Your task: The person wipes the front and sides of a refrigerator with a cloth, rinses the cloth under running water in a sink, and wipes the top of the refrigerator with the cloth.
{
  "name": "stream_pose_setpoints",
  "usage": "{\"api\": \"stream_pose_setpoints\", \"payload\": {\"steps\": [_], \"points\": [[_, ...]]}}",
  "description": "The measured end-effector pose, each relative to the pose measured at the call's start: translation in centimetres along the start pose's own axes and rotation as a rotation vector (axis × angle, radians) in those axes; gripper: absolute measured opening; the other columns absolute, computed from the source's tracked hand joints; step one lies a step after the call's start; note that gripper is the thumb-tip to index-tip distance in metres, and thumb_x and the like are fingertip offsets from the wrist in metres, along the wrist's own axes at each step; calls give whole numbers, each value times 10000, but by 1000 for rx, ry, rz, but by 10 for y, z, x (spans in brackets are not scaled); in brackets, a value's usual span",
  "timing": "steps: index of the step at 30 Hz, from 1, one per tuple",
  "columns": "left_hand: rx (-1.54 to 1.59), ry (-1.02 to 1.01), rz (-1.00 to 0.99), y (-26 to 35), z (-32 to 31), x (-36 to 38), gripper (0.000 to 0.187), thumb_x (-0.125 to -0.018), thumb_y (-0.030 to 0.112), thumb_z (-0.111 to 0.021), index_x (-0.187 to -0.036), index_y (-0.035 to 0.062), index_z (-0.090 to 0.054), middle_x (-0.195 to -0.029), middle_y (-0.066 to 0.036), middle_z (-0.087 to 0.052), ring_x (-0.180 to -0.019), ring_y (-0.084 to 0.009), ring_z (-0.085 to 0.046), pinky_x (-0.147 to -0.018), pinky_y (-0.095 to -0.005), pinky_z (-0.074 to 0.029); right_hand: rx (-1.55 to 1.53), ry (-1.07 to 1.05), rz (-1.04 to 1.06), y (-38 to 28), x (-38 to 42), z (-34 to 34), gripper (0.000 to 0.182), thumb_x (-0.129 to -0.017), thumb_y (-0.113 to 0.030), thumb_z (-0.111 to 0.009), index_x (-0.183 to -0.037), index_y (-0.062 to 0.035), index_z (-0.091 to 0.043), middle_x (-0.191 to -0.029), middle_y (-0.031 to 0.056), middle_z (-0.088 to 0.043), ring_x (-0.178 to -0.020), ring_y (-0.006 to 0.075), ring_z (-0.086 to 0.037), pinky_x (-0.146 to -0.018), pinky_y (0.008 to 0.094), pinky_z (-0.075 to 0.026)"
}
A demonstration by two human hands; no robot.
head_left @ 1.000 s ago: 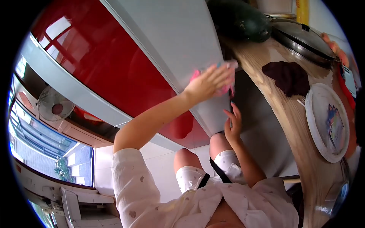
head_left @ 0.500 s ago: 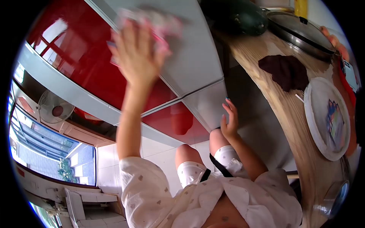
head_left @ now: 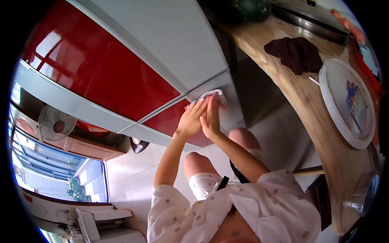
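Both of my hands meet at a pink and white cloth on the lower part of a refrigerator with red front panels and grey sides. My left hand presses on the cloth from the left, its fingers together and pointing up. Against it, my right hand touches the cloth with its fingertips. Most of the cloth is hidden behind the fingers. Just above them runs the seam between the refrigerator's upper and lower doors.
On the right, a wooden table bears a dark cloth, a round white lid, a lidded pan and a dark green melon. A fan stands at the left, above a window.
My left hand has come down with the cloth from the upper grey side to the lower part. My right hand has moved left to join it. The view has shifted slightly.
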State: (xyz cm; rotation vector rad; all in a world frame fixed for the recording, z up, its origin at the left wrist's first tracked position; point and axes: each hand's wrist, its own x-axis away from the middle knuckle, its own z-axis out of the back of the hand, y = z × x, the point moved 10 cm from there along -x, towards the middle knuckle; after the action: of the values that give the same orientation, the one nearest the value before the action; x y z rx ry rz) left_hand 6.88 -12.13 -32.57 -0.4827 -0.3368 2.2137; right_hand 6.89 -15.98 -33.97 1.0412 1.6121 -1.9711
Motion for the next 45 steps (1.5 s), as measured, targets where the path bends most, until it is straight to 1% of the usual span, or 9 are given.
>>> {"api": "stream_pose_setpoints", "payload": {"steps": [5, 11, 14, 18, 21, 28, 34, 42, 45], "points": [[-243, 376, 366, -21, 46, 76, 384, -745, 108, -507, -1129, 105, -526, -1226, -151, -433, -1107, -323, -415, -897, -488, -332, 365, 253, -243, 48, -23, 37, 753, -805, -394, -418, -1318, 50, -92, -1359, 261, -105, -1260, 420, -81, -998, 523, -40], [-212, 213, 615, -37, 2, 100, 537, -720, 175, -576, -1225, 95, -410, -1275, -239, -322, -1160, -418, -313, -946, -563, -222, 450, 413, -149, 43, -63, 56, 738, -805, -362, -408, -1310, 71, -91, -1355, 274, -101, -1260, 414, -89, -1008, 508, -42], [-237, 193, 654, -37, -3, 102, 544, -719, 205, -581, -1222, 90, -409, -1267, -242, -332, -1162, -426, -307, -946, -579, -200, 590, 416, 102, 14, -28, 5, 698, -768, -358, -481, -1243, 106, -264, -1274, 280, -261, -1172, 469, -240, -972, 547, -164], [-284, 145, 658, -39, -7, 103, 537, -717, 209, -574, -1217, 94, -415, -1262, -236, -344, -1177, -419, -295, -955, -583, -177, 189, -311, 370, 10, 18, -68, 480, -753, -360, -544, -1100, -29, -531, -1206, 126, -453, -1136, 234, -403, -946, 436, -304], [-281, 107, 672, -39, -10, 104, 561, -701, 203, -582, -1224, 100, -405, -1259, -232, -348, -1182, -415, -290, -950, -589, -183, 432, -347, 823, 7, 16, -58, 408, -811, -251, -499, -1164, -46, -490, -1255, 84, -426, -1186, 164, -366, -990, 351, -288], [-264, 82, 660, -41, -16, 106, 591, -705, 210, -582, -1242, 83, -371, -1273, -259, -301, -1179, -445, -268, -947, -578, -198, 318, 514, 505, 11, -73, 85, 376, -759, -234, -540, -1051, 3, -521, -1098, 132, -452, -1002, 320, -441, -850, 425, -374], [-237, 69, 647, -45, -20, 108, 615, -721, 220, -568, -1267, 73, -325, -1278, -275, -276, -1178, -463, -245, -951, -573, -192, 190, 89, 556, -1, -48, 17, 322, -734, -104, -535, -1030, 20, -548, -1135, 118, -453, -1041, 281, -447, -884, 442, -372], [-267, 86, 683, -49, -12, 111, 474, -719, 189, -569, -1180, 189, -459, -1225, -123, -412, -1131, -343, -380, -921, -599, -238, 597, -23, 1122, -53, 0, -47, 319, -744, -237, -557, -1004, -57, -600, -1126, 62, -503, -1055, 204, -477, -912, 347, -383], [-256, 101, 671, -49, -13, 113, 519, -706, 181, -586, -1202, 204, -434, -1231, -123, -399, -1120, -347, -386, -908, -604, -254, 449, 192, 744, -6, -35, 15, 299, -744, -246, -559, -958, -38, -580, -1054, 102, -492, -943, 267, -487, -841, 370, -388]]}}
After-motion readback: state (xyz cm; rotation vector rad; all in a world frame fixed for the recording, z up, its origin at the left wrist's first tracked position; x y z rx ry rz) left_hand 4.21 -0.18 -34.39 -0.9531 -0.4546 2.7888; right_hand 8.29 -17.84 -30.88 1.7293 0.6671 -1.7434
